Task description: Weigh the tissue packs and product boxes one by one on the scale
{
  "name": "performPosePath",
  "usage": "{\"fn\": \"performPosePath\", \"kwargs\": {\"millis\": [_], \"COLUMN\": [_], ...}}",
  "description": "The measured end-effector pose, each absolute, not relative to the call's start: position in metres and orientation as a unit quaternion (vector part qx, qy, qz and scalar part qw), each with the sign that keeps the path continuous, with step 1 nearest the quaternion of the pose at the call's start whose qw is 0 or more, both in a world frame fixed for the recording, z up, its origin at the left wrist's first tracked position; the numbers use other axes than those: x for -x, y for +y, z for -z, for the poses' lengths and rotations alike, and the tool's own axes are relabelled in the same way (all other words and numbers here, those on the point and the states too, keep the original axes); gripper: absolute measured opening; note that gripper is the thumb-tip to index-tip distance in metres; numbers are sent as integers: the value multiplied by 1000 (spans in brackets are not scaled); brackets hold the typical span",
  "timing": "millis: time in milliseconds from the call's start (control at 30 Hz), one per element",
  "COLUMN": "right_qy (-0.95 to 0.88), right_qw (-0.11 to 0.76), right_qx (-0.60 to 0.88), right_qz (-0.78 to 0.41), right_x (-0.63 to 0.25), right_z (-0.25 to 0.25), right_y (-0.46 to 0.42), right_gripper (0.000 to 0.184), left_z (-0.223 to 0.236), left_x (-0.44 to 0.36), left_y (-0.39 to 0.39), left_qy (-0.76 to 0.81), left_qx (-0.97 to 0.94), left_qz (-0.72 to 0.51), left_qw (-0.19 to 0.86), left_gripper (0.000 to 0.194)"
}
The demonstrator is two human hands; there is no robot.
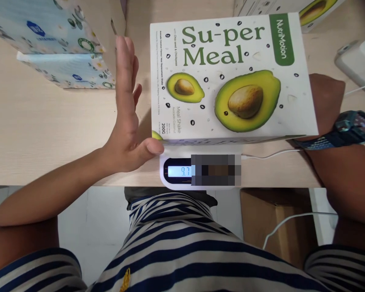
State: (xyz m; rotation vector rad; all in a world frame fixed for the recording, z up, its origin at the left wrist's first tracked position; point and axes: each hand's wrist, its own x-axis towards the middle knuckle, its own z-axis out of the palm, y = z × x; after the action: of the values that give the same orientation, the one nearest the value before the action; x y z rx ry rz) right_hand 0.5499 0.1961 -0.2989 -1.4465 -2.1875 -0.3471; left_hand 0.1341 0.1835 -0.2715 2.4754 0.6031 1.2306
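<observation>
A white meal shake box with green lettering and avocado pictures sits over a white digital scale. The scale's lit display reads 9.7 where it shows; a pixelated patch covers the rest. My left hand is open at the box's left side, fingers straight and pointing away from me, thumb near the lower left corner. Whether its palm touches the box I cannot tell. My right hand is at the box's right side, mostly hidden behind it, so its fingers do not show.
Two light-blue floral packages stand at the back left, beside a brown cardboard surface. Another avocado-printed box is at the back right. A white device lies at the right. A thin white cable runs from the scale.
</observation>
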Motion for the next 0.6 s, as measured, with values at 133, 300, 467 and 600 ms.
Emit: {"fn": "performPosePath", "kwargs": {"millis": [133, 300, 467, 600], "right_qy": [-793, -786, -768, -757], "right_qw": [216, 184, 131, 118], "right_qx": [556, 572, 608, 623], "right_qz": [121, 145, 153, 155], "right_x": [-550, -556, -564, -570], "right_z": [299, 306, 314, 319], "right_y": [197, 202, 207, 211], "right_gripper": [101, 103, 95, 89], "left_z": [277, 272, 260, 257], "left_x": [-135, -138, -145, -149], "left_y": [186, 181, 170, 168], "left_qy": [226, 205, 243, 242], "left_qx": [-858, -854, -838, -837], "left_qz": [-424, -424, -429, -436], "left_qw": [182, 222, 233, 227], "left_gripper": [138, 136, 126, 128]}}
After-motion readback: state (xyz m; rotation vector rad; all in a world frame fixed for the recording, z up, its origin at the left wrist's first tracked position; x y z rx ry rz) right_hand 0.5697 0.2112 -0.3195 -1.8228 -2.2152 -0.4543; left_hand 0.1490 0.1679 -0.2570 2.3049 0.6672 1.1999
